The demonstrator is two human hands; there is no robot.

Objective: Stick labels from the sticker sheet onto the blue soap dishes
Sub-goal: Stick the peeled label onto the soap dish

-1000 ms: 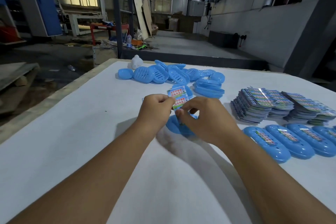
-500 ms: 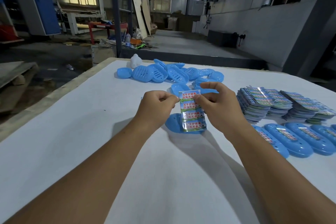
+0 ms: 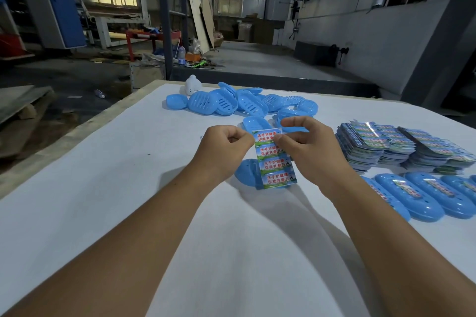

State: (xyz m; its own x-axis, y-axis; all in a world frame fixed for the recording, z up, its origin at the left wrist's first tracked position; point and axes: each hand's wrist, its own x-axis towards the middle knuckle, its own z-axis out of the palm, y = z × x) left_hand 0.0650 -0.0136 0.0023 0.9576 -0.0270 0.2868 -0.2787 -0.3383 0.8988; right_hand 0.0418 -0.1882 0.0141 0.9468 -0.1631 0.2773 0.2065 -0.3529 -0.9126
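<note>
**A:** Sticker sheet (image 3: 274,159) first. Where is it, and who has hold of it?

**B:** It hangs upright between both hands, over a blue soap dish (image 3: 246,172) that lies on the white table (image 3: 103,175). The left hand (image 3: 223,148) pinches its upper left edge with curled fingers. The right hand (image 3: 310,147) nips the top label near the right corner, thumb against forefinger.

**A:** How will it handle?

**B:** Thin, light and floppy, I'd judge; glossy too, so likely slippery. Four printed labels show down its length. Best taken at a label's corner, peeled slowly so it doesn't curl onto itself.

**A:** And the dish?

**B:** Hard plastic by the look of it, light, and it may slide when pressed. Labelled dishes (image 3: 412,195) lie in a row at the right, near the stacked sheets (image 3: 401,148); a pile of dishes (image 3: 239,103) waits at the far edge.
</note>
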